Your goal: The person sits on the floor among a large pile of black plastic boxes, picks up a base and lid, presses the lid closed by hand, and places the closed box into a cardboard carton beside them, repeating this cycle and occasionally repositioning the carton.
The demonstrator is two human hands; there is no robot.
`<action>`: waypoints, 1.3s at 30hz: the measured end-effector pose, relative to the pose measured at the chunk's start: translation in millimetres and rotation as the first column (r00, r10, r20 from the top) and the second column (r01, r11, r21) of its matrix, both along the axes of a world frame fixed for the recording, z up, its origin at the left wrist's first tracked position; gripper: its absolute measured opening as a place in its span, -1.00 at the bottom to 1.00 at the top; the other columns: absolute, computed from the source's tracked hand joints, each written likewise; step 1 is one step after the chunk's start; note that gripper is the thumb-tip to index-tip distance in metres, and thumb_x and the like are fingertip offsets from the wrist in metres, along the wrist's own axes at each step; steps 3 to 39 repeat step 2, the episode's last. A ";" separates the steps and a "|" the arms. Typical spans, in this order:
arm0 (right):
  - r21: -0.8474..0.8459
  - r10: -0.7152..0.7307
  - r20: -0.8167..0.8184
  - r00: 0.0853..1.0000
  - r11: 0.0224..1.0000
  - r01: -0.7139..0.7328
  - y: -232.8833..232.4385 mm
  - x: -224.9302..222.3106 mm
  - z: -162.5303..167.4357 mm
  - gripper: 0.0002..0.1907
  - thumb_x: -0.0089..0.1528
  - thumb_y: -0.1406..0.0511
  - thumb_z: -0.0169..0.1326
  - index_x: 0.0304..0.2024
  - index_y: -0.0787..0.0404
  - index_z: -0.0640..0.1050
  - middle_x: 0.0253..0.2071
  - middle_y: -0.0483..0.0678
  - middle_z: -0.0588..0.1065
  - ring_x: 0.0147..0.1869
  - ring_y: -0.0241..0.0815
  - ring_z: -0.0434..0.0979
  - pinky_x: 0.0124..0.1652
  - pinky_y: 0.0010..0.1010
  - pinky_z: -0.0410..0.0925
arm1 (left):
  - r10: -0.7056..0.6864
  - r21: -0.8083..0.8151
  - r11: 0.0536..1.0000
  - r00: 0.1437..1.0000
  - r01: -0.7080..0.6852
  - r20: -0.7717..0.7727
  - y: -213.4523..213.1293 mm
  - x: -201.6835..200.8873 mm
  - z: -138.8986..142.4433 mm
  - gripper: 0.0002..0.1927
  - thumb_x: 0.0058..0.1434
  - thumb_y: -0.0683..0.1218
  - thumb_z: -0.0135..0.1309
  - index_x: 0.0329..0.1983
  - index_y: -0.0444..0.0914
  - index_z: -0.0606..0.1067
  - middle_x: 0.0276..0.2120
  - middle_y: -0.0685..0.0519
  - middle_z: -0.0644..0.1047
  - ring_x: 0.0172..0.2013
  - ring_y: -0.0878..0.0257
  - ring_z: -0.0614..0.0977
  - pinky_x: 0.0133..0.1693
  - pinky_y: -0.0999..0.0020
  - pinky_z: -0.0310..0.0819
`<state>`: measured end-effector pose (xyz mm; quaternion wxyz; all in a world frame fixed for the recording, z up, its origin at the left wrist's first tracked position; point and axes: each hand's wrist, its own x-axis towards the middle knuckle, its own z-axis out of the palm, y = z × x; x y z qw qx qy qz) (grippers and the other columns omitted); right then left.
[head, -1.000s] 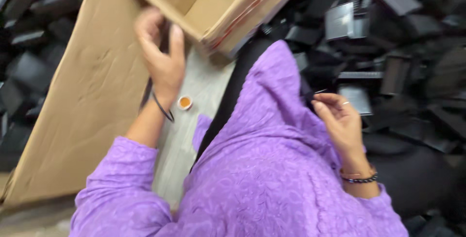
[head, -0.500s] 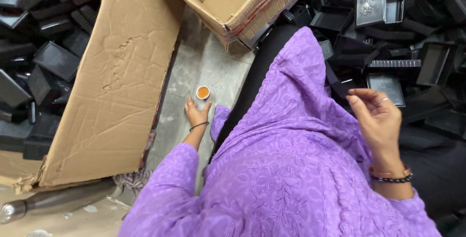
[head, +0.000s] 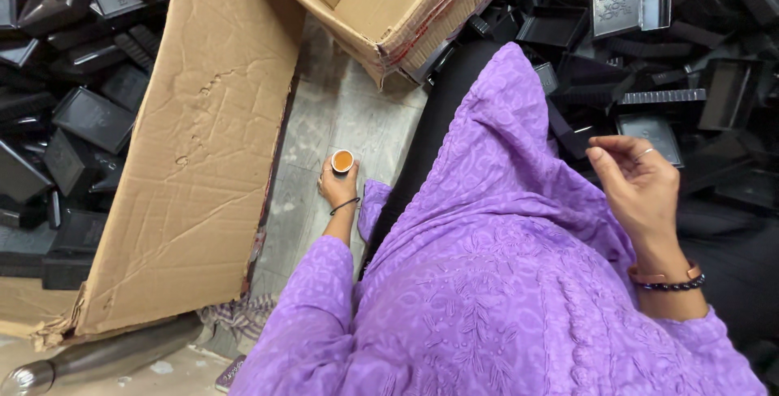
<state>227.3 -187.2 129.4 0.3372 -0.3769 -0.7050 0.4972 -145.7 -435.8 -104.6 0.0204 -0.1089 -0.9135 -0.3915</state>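
One small paper cup of brown liquid stands on the grey floor beside the flattened cardboard sheet, left hand closed round it, right hand loosely open, empty; light, crushable, spill-prone, best held mid-wall.

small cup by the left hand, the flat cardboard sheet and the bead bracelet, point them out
small cup (head: 342,161), head view, on the orange-brown liquid at its open top
flat cardboard sheet (head: 207,161), head view, on the middle of its creased face
bead bracelet (head: 670,284), head view, on the dark beads across the right wrist
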 end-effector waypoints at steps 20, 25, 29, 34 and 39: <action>-0.009 -0.006 0.004 1.000 1.000 0.006 -2.4 -3.5 0.3 -0.80 0.41 0.40 0.18 0.06 0.40 0.57 -0.10 -0.07 0.58 -0.09 -0.43 0.55 -0.08 -0.66 0.40 | -0.022 0.048 0.999 1.000 0.022 0.002 -2.0 -2.1 1.0 -0.32 -0.09 0.16 0.43 0.10 -0.13 0.54 0.01 0.00 0.63 0.06 -0.05 0.57 0.16 0.01 0.38; -0.009 -0.006 0.004 1.000 1.000 0.006 -2.4 -3.5 0.3 -0.80 0.41 0.40 0.18 0.06 0.40 0.57 -0.10 -0.07 0.58 -0.09 -0.43 0.55 -0.08 -0.66 0.40 | -0.022 0.048 0.999 1.000 0.022 0.002 -2.0 -2.1 1.0 -0.32 -0.09 0.16 0.43 0.10 -0.13 0.54 0.01 0.00 0.63 0.06 -0.05 0.57 0.16 0.01 0.38; -0.009 -0.006 0.004 1.000 1.000 0.006 -2.4 -3.5 0.3 -0.80 0.41 0.40 0.18 0.06 0.40 0.57 -0.10 -0.07 0.58 -0.09 -0.43 0.55 -0.08 -0.66 0.40 | -0.022 0.048 0.999 1.000 0.022 0.002 -2.0 -2.1 1.0 -0.32 -0.09 0.16 0.43 0.10 -0.13 0.54 0.01 0.00 0.63 0.06 -0.05 0.57 0.16 0.01 0.38; -0.009 -0.006 0.004 1.000 1.000 0.006 -2.4 -3.5 0.3 -0.80 0.41 0.40 0.18 0.06 0.40 0.57 -0.10 -0.07 0.58 -0.09 -0.43 0.55 -0.08 -0.66 0.40 | -0.022 0.048 0.999 1.000 0.022 0.002 -2.0 -2.1 1.0 -0.32 -0.09 0.16 0.43 0.10 -0.13 0.54 0.01 0.00 0.63 0.06 -0.05 0.57 0.16 0.01 0.38; -0.009 -0.006 0.004 1.000 1.000 0.006 -2.4 -3.5 0.3 -0.80 0.41 0.40 0.18 0.06 0.40 0.57 -0.10 -0.07 0.58 -0.09 -0.43 0.55 -0.08 -0.66 0.40 | -0.022 0.048 0.999 1.000 0.022 0.002 -2.0 -2.1 1.0 -0.32 -0.09 0.16 0.43 0.10 -0.13 0.54 0.01 0.00 0.63 0.06 -0.05 0.57 0.16 0.01 0.38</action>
